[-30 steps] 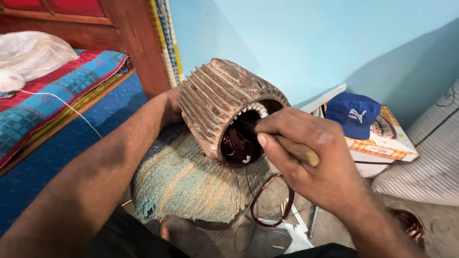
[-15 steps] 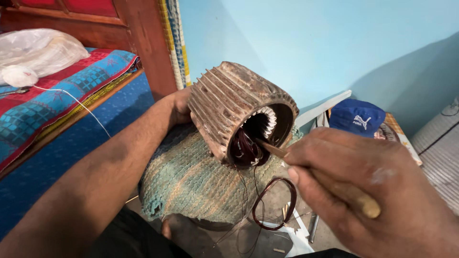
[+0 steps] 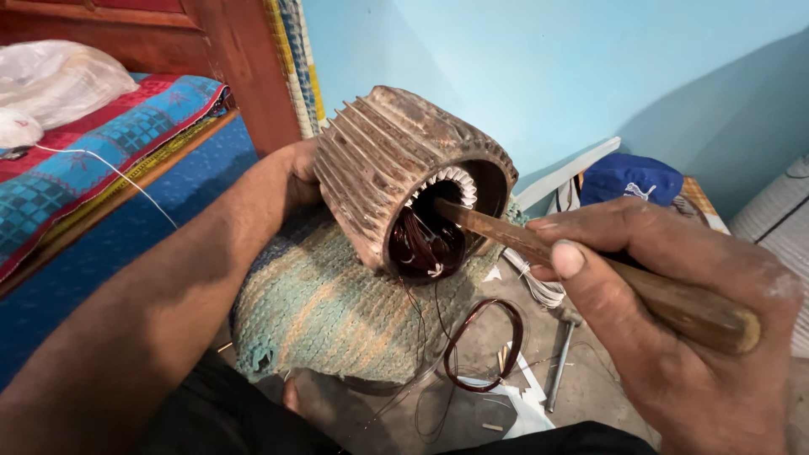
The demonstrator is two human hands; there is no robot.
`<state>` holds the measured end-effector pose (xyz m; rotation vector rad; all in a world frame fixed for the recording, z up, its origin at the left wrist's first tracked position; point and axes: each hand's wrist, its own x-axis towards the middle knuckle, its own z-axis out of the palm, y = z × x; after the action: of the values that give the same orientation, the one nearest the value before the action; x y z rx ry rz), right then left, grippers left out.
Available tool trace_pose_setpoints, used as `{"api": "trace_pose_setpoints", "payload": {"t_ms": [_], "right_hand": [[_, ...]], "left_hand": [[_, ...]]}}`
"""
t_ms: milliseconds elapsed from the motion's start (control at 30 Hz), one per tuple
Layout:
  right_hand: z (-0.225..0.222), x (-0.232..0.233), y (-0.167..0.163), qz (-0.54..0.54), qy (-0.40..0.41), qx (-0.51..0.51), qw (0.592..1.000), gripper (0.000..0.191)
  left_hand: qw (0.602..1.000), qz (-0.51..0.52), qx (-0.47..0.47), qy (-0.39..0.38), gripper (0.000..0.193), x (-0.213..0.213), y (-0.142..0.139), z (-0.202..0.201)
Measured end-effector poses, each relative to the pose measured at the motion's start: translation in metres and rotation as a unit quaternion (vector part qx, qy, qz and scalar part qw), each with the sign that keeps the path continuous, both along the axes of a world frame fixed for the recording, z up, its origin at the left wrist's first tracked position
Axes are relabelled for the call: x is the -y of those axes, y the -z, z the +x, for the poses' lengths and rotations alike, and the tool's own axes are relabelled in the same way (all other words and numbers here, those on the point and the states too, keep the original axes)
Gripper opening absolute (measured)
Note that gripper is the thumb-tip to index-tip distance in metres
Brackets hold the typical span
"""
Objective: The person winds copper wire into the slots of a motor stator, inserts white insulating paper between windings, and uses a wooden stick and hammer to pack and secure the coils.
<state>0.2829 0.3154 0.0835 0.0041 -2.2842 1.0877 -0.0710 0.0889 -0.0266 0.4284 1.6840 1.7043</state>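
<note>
Since half a second ago, our right hand (image 3: 674, 312) has drawn back toward 4 o'clock, and the wooden stick (image 3: 590, 274) now reaches into the bore at a flatter angle. Right hand clenched around the stick's thick end, thumb pressed along the shaft; its tip sits inside the motor stator (image 3: 413, 181), against the dark copper windings (image 3: 425, 244). Left hand (image 3: 299, 168) at 10 o'clock of the stator, cupping its ribbed casing from behind. Stator lies tilted on a woven mat (image 3: 329, 312), opening toward us. At 6 o'clock, a loose copper wire coil (image 3: 484, 345) on the floor. Blue cap (image 3: 628, 177) at 2 o'clock; bed with patterned cover (image 3: 76, 177) at 9 o'clock.
</note>
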Motion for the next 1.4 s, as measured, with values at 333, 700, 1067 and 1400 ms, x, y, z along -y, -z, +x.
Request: {"api": "trace_pose_setpoints", "payload": {"t_ms": [333,700,1067,1400], "right_hand": [[-0.036,-0.003,0.021,0.032,-0.101,-0.096,0.990,0.010],[-0.088,-0.007,0.043,0.156,-0.194,-0.111,0.962,0.004],[-0.034,-0.033,-0.033,0.259,-0.179,0.076,0.946,0.013],[-0.018,-0.022,-0.019,0.246,-0.084,0.030,0.965,0.011]], "left_hand": [[0.998,0.039,0.011,0.041,0.038,0.010,0.018,-0.022],[0.999,0.034,0.006,0.017,0.039,0.005,0.004,-0.001],[0.998,-0.019,-0.028,-0.043,0.055,-0.006,-0.018,0.025],[0.998,0.017,-0.065,0.014,0.052,-0.009,-0.004,0.014]]}}
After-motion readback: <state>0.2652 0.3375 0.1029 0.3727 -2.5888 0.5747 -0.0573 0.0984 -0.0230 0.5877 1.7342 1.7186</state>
